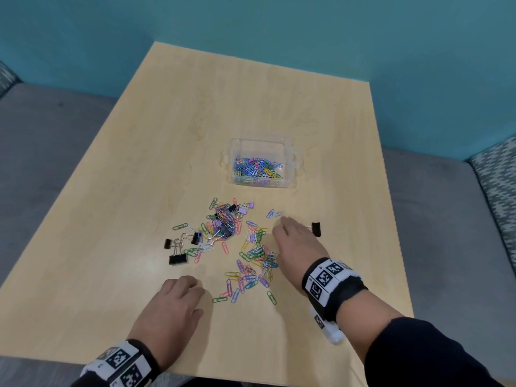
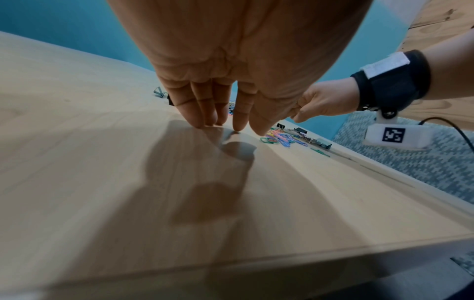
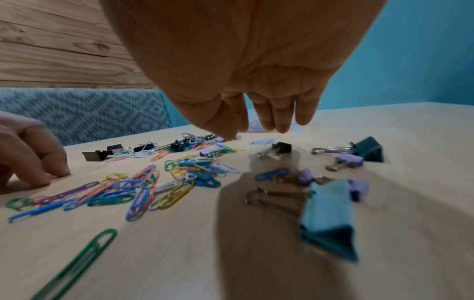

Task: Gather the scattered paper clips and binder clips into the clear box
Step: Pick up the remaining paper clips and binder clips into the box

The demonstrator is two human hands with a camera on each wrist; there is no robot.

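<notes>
A clear box (image 1: pixel 259 141) with several coloured paper clips in it stands mid-table. In front of it lie scattered paper clips (image 1: pixel 252 261) and black binder clips (image 1: pixel 177 259). My right hand (image 1: pixel 282 227) hovers palm down at the right edge of the scatter, fingers hanging loose, holding nothing; a black binder clip (image 1: pixel 316 229) lies just to its right. In the right wrist view my right hand (image 3: pixel 256 132) hangs over teal (image 3: pixel 329 223), purple (image 3: pixel 350 159) and black (image 3: pixel 280 147) binder clips. My left hand (image 1: pixel 192 286) rests its fingertips (image 2: pixel 210 121) on bare wood, left of the nearest clips.
The light wooden table (image 1: pixel 195 121) is edged by grey bench seats (image 1: pixel 42 163) and a teal wall (image 1: pixel 279 37). A patterned cushion (image 1: pixel 499 174) sits at the right. The table's near edge runs just behind my wrists.
</notes>
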